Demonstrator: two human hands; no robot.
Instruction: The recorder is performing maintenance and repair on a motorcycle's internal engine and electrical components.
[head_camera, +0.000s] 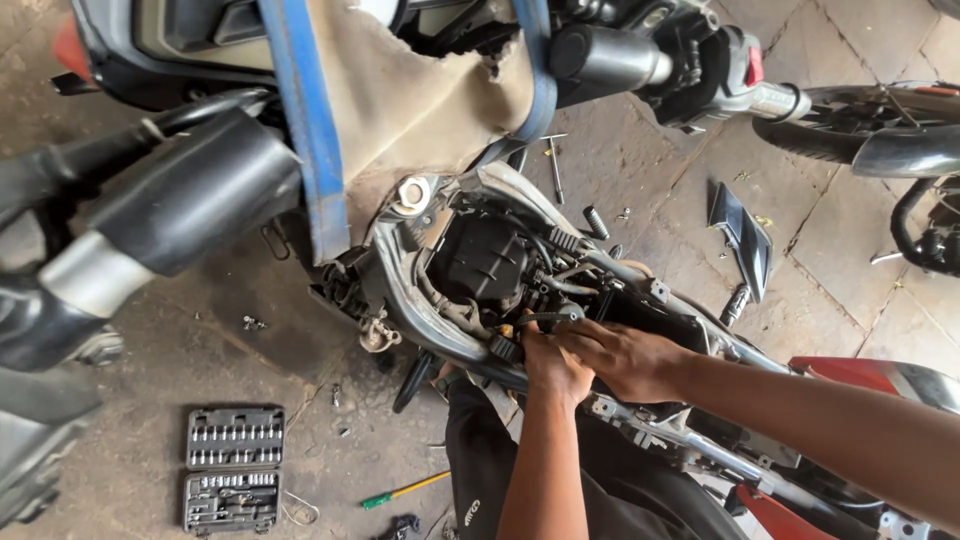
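Observation:
A stripped motorcycle frame (420, 310) with the tank removed lies below me, its black airbox (485, 265) and wiring exposed. My left hand (553, 368) reaches up from below and presses on the black cables and hoses (548, 318) at the frame's middle. My right hand (620, 355) comes in from the right, fingers curled on the same bundle of parts beside my left hand. What the fingers pinch is hidden between the two hands.
An open socket set case (233, 468) lies on the dirt floor at lower left, a green-handled screwdriver (402, 491) near it. A handlebar grip (600, 55) and tan cloth with blue strap (305, 120) hang above. A black mirror (745, 240) and loose bolts rest on the paving; another bike's tyre (850, 135) stands right.

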